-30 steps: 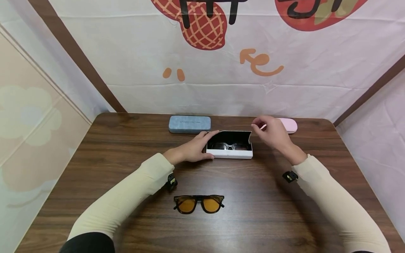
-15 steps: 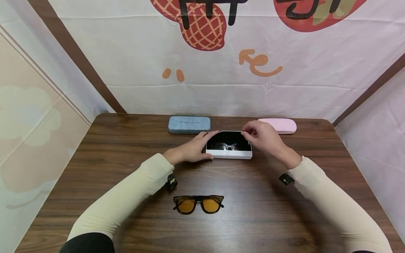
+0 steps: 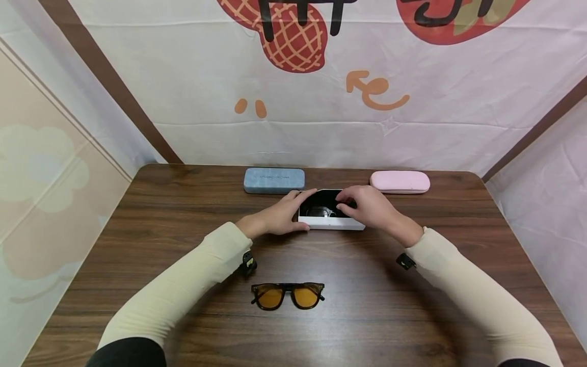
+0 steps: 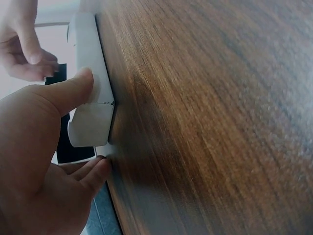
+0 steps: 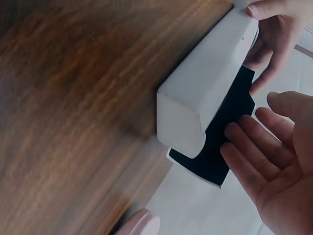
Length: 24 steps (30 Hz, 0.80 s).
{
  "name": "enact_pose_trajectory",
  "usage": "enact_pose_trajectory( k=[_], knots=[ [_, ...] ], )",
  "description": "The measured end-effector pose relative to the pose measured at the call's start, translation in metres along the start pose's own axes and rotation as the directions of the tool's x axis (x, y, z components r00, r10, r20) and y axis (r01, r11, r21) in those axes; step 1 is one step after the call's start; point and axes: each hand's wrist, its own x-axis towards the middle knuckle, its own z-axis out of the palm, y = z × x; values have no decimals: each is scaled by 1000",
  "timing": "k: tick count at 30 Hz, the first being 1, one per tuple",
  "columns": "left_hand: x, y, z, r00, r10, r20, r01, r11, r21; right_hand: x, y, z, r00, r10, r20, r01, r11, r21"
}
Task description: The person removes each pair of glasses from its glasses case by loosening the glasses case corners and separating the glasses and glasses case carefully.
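A white glasses case (image 3: 332,224) with a black lining lies with its lid up at the back middle of the table, dark-framed glasses (image 3: 316,211) inside. My left hand (image 3: 281,214) grips its left end, thumb on the front wall and fingers behind, as the left wrist view shows. Over the right half of the case hovers my right hand (image 3: 370,208), fingers loosely bent and nothing between them. In the right wrist view its fingertips (image 5: 232,131) overlap the black lid lining (image 5: 215,142). The right hand covers part of the glasses in the head view.
Behind the white case, a blue glasses case (image 3: 274,181) lies at the table's back edge, and a pink glasses case (image 3: 400,182) lies to its right. Black-framed sunglasses (image 3: 305,296) with amber lenses rest nearer the front. A printed cloth (image 3: 206,142) hangs behind the table (image 3: 376,316).
My right hand has moved left from beside the case's lid to over its opening, uncovering the pink case. The lid leans further back. My left hand has stayed put.
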Motion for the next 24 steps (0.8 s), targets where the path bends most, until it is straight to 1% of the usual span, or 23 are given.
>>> enact_pose_trajectory(
  k=[5, 11, 17, 24],
  knots=[
    [0, -1, 0, 1000, 3, -4, -3, 1000, 3, 2, -1, 8, 998, 17, 53, -17, 1000, 1],
    [1, -1, 0, 1000, 1, -3, -1, 1000, 3, 2, 2, 18, 993, 17, 114, -12, 999, -43],
    [0, 0, 1, 1000, -7, -4, 7, 1000, 0, 2, 3, 23, 992, -5, 125, 15, 997, -81],
    [1, 0, 1, 1000, -15, 2, 15, 1000, 0, 3, -1, 22, 988, -35, 150, 50, 994, -98]
  ],
)
